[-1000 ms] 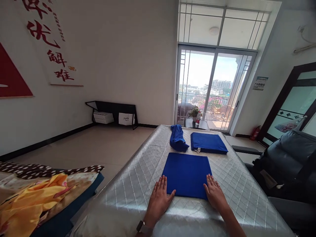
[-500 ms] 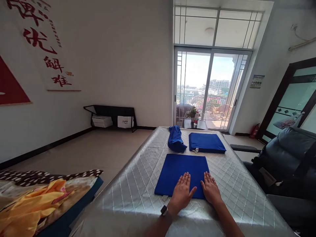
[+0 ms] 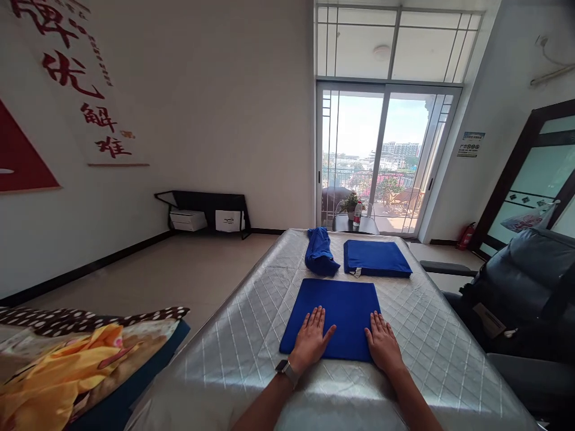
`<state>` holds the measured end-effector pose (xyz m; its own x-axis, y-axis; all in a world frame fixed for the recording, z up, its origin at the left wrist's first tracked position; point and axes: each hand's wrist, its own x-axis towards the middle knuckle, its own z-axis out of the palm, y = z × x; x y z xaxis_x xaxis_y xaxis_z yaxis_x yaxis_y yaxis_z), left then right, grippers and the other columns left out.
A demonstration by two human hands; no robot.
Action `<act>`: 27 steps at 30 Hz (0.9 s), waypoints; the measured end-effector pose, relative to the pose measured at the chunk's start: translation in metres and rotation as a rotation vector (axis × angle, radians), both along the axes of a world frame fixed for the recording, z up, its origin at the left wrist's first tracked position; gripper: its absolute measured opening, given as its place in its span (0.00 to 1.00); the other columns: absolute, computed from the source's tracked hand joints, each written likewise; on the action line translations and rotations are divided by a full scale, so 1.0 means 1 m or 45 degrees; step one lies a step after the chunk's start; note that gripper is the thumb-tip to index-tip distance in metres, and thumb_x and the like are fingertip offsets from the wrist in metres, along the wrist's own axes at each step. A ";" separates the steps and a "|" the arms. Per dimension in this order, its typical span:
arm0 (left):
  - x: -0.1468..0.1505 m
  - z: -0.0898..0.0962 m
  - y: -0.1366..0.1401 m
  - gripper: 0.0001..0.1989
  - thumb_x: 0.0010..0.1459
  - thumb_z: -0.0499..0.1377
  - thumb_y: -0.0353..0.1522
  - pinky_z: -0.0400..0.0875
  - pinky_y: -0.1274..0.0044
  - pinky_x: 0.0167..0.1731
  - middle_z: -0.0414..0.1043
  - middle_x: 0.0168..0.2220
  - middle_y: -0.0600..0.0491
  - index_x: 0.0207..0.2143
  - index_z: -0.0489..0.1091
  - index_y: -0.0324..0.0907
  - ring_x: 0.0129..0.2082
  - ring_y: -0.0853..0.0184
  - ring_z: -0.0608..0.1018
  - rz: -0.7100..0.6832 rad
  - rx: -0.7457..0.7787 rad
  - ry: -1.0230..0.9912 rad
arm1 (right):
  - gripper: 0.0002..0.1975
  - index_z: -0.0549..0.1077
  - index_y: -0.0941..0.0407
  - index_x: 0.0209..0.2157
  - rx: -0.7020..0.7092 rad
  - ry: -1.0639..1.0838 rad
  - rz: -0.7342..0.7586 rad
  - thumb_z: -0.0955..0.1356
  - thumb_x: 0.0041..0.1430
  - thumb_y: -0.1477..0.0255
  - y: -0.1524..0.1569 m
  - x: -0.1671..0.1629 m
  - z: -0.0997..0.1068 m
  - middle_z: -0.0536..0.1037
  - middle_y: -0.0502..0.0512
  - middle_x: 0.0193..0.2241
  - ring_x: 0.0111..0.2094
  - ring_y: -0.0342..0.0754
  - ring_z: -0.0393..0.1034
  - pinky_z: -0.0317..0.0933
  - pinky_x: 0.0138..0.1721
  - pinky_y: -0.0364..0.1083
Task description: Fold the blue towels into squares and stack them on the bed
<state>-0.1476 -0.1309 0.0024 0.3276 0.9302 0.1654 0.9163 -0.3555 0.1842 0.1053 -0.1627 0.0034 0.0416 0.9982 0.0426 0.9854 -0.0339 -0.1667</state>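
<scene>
Left hand (image 3: pixel 312 338): slid leftward over the folded blue cloth (image 3: pixel 345 320); flat, gripping nothing.
Right hand (image 3: pixel 384 342): flat along its right edge, empty.
Cloth: extends ahead of both.

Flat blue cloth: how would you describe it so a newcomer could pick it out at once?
Find the silver cover in front of the glass doors. On its near part lies the flat blue cloth, left hand on top, right hand at its right edge. Unlike the crumpled blue cloth and thicker blue stack beyond it, it is both smooth and thin.
</scene>
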 end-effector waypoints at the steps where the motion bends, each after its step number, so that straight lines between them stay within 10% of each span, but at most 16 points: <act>1: -0.016 -0.001 0.000 0.42 0.68 0.34 0.54 0.47 0.62 0.69 0.46 0.71 0.43 0.70 0.48 0.33 0.71 0.57 0.50 0.056 -0.008 0.013 | 0.33 0.46 0.62 0.71 -0.005 0.011 -0.003 0.50 0.70 0.61 0.000 0.000 0.000 0.45 0.58 0.72 0.72 0.48 0.34 0.33 0.70 0.53; 7: -0.065 -0.007 -0.011 0.44 0.67 0.34 0.56 0.47 0.62 0.68 0.41 0.72 0.42 0.71 0.45 0.31 0.72 0.57 0.48 0.124 -0.005 0.045 | 0.34 0.46 0.63 0.71 0.003 0.015 0.008 0.49 0.70 0.61 0.000 0.000 -0.002 0.45 0.58 0.72 0.72 0.48 0.33 0.33 0.70 0.53; 21: -0.062 -0.003 -0.015 0.43 0.67 0.37 0.55 0.49 0.63 0.68 0.44 0.71 0.41 0.70 0.48 0.31 0.71 0.56 0.50 0.127 0.028 -0.066 | 0.34 0.46 0.64 0.71 -0.056 -0.065 0.003 0.48 0.70 0.61 0.050 0.000 0.029 0.45 0.59 0.72 0.72 0.49 0.36 0.35 0.69 0.52; 27: -0.066 -0.003 -0.012 0.45 0.66 0.36 0.57 0.49 0.63 0.68 0.41 0.72 0.40 0.70 0.47 0.29 0.71 0.56 0.50 0.105 -0.020 -0.027 | 0.34 0.46 0.65 0.71 -0.024 -0.035 -0.027 0.48 0.70 0.61 0.072 0.001 0.011 0.45 0.60 0.72 0.72 0.49 0.34 0.33 0.69 0.52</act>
<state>-0.2139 -0.1431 -0.0008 0.2463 0.9564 0.1570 0.9382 -0.2759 0.2089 0.1065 -0.0904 0.0139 0.0618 0.9978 0.0254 0.9887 -0.0577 -0.1384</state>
